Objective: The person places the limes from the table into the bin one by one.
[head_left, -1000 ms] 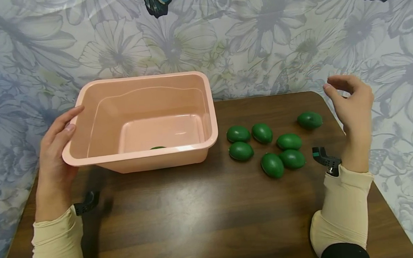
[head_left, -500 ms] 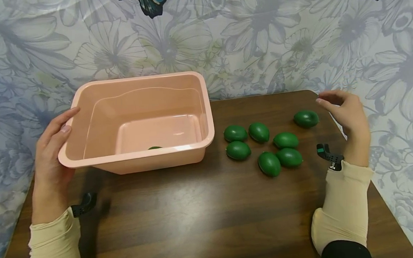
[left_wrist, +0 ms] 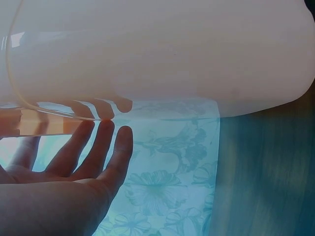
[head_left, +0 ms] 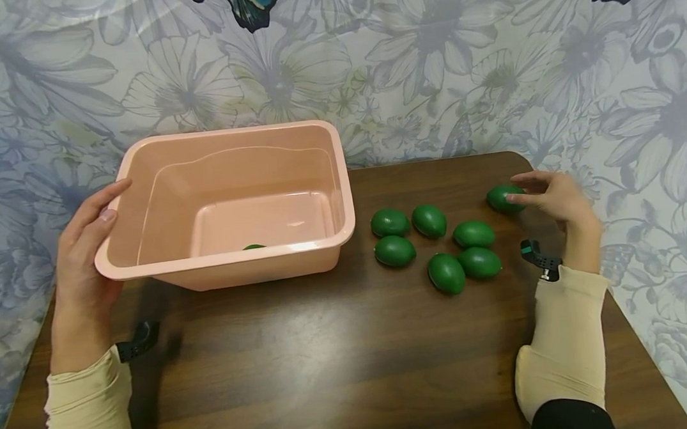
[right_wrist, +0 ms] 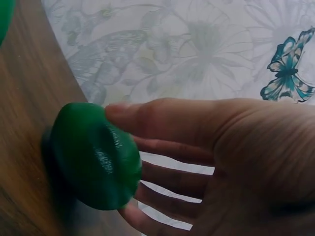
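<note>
A peach-pink plastic basin (head_left: 230,260) stands at the left of the table, its near side tilted up. My left hand (head_left: 86,251) holds its left rim, thumb on the near side of the fingers; in the left wrist view the fingers lie against the basin's outer wall. A sliver of a green lime (head_left: 254,247) shows inside, mostly hidden by the front wall. At the table's far right corner my right hand (head_left: 561,198) pinches a glossy green lime (right_wrist: 93,157) between thumb and fingers. That lime still appears to be on or just at the table.
Several more green limes (head_left: 474,234) lie loosely grouped between the basin and my right hand. Brown wood-grain table (head_left: 304,370) spreads in front. Behind it rises a flower-patterned cloth (head_left: 429,63).
My right hand has come down and to the left from above the table's corner, and its thumb and fingers have closed on the far lime. My left hand keeps its hold on the basin.
</note>
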`<state>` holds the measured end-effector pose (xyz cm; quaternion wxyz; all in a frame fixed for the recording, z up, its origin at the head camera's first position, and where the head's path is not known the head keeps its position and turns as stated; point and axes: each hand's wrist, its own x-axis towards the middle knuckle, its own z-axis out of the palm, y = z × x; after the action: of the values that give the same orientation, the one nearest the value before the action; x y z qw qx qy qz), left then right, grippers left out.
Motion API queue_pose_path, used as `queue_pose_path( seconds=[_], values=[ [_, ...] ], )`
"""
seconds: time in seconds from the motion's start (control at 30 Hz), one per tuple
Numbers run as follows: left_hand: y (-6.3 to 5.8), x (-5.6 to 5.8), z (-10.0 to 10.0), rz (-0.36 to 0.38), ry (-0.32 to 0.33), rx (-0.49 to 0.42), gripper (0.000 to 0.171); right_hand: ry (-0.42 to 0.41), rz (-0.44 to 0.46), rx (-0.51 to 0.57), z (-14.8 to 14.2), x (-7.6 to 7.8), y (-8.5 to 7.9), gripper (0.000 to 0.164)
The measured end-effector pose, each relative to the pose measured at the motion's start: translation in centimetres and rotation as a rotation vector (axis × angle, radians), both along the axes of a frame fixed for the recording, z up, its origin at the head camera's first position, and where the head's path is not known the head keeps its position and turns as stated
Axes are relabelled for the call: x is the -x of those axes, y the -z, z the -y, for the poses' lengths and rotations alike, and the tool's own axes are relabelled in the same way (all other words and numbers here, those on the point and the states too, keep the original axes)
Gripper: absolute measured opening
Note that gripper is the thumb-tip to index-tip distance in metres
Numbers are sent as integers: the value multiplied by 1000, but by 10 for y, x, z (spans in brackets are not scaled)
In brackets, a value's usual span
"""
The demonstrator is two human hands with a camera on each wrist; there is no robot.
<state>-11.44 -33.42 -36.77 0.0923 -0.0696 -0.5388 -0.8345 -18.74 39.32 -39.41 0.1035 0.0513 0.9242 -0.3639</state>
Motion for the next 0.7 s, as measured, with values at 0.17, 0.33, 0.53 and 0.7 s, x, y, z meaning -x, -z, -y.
queue_pose_path(
  seconds=[0.17,0.33,0.53,0.7],
  values=[
    [0,1,-1,-5,12,-1,48,-21,50,-7,0,0,3,74],
    [0,3,-1,-1,23,-11,48,-42,75,-55,-2,1,6,75],
    [-1,2,-1,12,17,-30,47,-62,92,-18,1,4,11,73],
    [0,1,-2,2,20,-51,47,-67,73,-15,3,5,11,69]
  ],
)
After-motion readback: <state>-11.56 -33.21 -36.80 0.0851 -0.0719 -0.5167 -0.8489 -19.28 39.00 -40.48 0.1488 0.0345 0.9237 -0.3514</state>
